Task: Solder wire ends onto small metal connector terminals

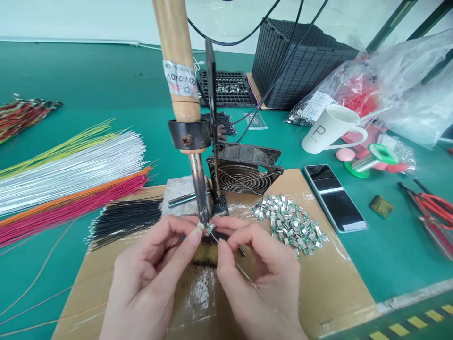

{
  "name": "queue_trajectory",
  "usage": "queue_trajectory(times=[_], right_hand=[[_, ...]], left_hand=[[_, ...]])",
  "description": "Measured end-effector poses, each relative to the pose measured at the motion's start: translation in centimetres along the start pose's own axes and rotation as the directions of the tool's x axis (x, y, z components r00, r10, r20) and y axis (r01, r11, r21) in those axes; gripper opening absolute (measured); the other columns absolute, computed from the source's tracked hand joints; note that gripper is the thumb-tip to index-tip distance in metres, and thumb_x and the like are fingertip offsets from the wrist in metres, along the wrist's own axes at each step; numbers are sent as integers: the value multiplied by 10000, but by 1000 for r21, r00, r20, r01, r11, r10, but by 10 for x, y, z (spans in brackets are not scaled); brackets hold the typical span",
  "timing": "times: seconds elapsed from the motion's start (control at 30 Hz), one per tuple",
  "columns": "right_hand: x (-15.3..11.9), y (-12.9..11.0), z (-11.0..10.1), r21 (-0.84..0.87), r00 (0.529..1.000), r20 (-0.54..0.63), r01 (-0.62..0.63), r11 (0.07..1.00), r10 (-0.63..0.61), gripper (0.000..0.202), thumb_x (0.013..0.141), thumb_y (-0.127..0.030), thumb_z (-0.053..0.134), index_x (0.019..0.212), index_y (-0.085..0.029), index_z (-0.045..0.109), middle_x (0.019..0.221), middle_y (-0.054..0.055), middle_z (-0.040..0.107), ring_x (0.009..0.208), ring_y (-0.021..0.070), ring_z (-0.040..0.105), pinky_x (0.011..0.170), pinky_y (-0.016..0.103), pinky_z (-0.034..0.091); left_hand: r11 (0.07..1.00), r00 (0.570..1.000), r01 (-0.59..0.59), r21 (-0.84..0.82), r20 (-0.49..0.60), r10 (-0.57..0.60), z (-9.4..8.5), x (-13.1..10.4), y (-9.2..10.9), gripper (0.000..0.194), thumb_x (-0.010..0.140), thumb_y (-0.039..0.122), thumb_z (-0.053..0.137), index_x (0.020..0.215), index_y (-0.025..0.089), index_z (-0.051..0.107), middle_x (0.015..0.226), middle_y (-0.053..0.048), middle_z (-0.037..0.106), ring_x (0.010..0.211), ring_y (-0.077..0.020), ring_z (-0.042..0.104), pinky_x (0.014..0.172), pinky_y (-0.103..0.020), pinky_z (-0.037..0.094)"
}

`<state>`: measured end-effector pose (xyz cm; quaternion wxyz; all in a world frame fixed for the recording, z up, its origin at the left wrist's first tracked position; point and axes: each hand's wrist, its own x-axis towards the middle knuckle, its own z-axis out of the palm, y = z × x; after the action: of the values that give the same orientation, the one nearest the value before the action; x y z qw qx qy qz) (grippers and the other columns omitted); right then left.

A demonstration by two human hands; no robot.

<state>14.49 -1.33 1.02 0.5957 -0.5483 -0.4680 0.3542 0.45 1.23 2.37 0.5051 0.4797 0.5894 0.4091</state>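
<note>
A soldering iron [180, 85] with a wooden handle is clamped upright, its tip pointing down between my hands. My left hand [148, 274] pinches a small metal-and-green connector [210, 228] right at the tip; a dark red wire [173, 246] shows beneath its fingers. Thumb and fingers of my right hand [262, 269] close on a thin silvery solder wire [249, 279], whose end reaches the connector and whose tail runs back under the palm. Fingertips partly cover the connector, so the joint is hard to make out. Below lies a yellowish sponge [205, 255].
Loose connectors [292, 224] lie on the cardboard [332, 288], beside a phone [334, 198]. Bundled black wires [127, 219] and coloured wires [71, 170] spread leftward. Behind the iron stands a small fan [246, 172]. A mug [329, 130], solder spool [371, 160] and pliers [432, 212] sit right.
</note>
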Motion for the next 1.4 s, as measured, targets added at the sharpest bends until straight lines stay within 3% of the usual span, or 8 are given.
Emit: queue_trajectory(times=[0.7, 1.03, 1.4], right_hand=[[1, -2, 2, 0, 999, -27, 16, 1000, -16, 234, 798, -25, 714, 757, -254, 697, 1077, -43, 840, 968, 159, 823, 871, 225, 654], [1, -2, 1, -16, 1000, -18, 7, 1000, -7, 220, 807, -40, 706, 755, -253, 695, 1082, 0, 842, 979, 207, 825, 864, 293, 678], [0, 0, 3, 21, 999, -36, 30, 999, -29, 234, 801, -23, 718, 762, -252, 696, 1077, -47, 838, 966, 149, 819, 869, 209, 646]], left_hand=[[999, 999, -35, -9, 4, 35, -1, -1, -4, 164, 871, 413, 826, 859, 278, 734, 921, 22, 696, 852, -132, 676, 744, -84, 563], [999, 999, -36, -5, -9, 36, -2, -1, -5, 164, 870, 407, 828, 865, 271, 737, 936, 12, 700, 848, -141, 677, 749, -104, 574], [999, 999, -46, -4, -15, 46, -2, -3, -4, 158, 869, 411, 831, 867, 285, 736, 930, 28, 693, 863, -130, 669, 748, -85, 563]])
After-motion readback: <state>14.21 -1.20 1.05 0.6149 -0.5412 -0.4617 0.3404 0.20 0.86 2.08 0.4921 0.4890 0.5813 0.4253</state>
